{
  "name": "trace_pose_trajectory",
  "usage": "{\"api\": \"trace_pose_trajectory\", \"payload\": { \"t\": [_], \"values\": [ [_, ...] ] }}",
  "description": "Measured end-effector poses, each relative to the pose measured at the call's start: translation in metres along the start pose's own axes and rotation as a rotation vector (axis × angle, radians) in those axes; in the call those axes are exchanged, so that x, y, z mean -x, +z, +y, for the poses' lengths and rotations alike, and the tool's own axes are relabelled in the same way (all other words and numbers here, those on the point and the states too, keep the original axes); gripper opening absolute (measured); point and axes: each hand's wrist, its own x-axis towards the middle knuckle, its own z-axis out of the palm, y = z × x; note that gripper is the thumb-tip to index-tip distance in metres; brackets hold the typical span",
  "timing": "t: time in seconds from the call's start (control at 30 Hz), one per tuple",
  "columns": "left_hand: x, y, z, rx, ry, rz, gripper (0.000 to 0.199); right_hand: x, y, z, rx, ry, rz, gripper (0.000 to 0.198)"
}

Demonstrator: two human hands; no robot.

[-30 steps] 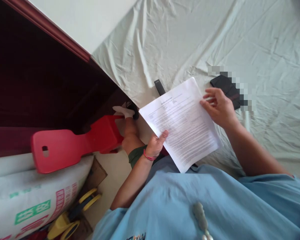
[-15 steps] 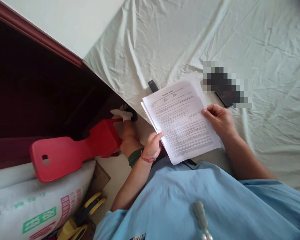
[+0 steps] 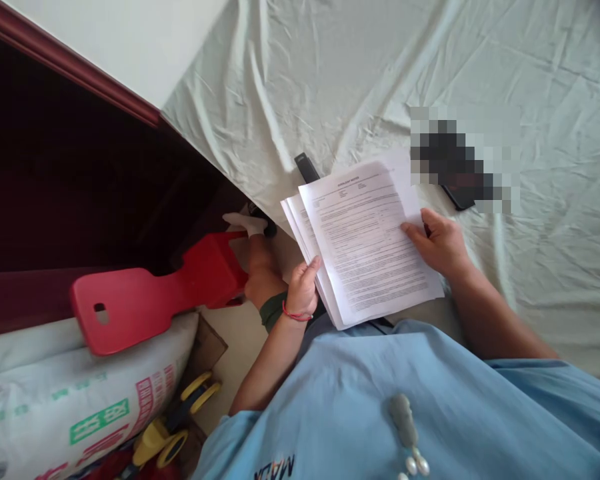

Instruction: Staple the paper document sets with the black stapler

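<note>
I hold a small stack of printed white sheets (image 3: 367, 240) over my lap, at the edge of a bed. My left hand (image 3: 303, 288), with a red string at the wrist, grips the stack's lower left edge, where the lower sheets fan out. My right hand (image 3: 439, 240) pinches the right edge of the top sheet. A dark phone (image 3: 461, 193), partly blurred out, lies on the sheet just beyond my right hand. A small black object (image 3: 307, 167) pokes out from behind the papers' top left corner.
A wrinkled pale bed sheet (image 3: 380, 73) covers the bed ahead and to the right. On the left stand a dark wooden bed frame (image 3: 80, 167), a red plastic stool (image 3: 155, 293), a printed white sack (image 3: 80, 413) and a yellow-wheeled toy (image 3: 175, 420). My foot (image 3: 257, 260) rests by the stool.
The single-looking sheet has become a fanned stack, with lower sheets now showing at the left. My right hand slid down from near the phone to the papers' right edge.
</note>
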Motion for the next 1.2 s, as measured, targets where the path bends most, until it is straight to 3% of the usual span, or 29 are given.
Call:
{"api": "trace_pose_trajectory", "payload": {
  "t": [0.33, 0.63, 0.83, 1.03, 1.2],
  "values": [
    [-0.006, -0.016, 0.002, 0.039, 0.078, 0.037, 0.065, -0.001, -0.003, 0.008, 0.078, 0.043, 0.106, 0.037],
    [0.0, -0.023, 0.003, 0.087, 0.101, 0.064, 0.064, -0.003, -0.006, 0.005, 0.05, 0.097, 0.151, 0.048],
    [0.003, -0.018, 0.006, 0.092, 0.089, 0.051, 0.061, -0.006, -0.005, 0.006, 0.055, 0.108, 0.113, 0.047],
    [-0.001, -0.017, 0.008, 0.157, 0.114, 0.102, 0.062, -0.008, -0.005, 0.009, 0.052, 0.146, 0.181, 0.043],
    [-0.004, -0.022, 0.005, 0.132, 0.13, 0.122, 0.062, -0.008, -0.005, 0.01, 0.051, 0.108, 0.114, 0.042]
  ]
}}
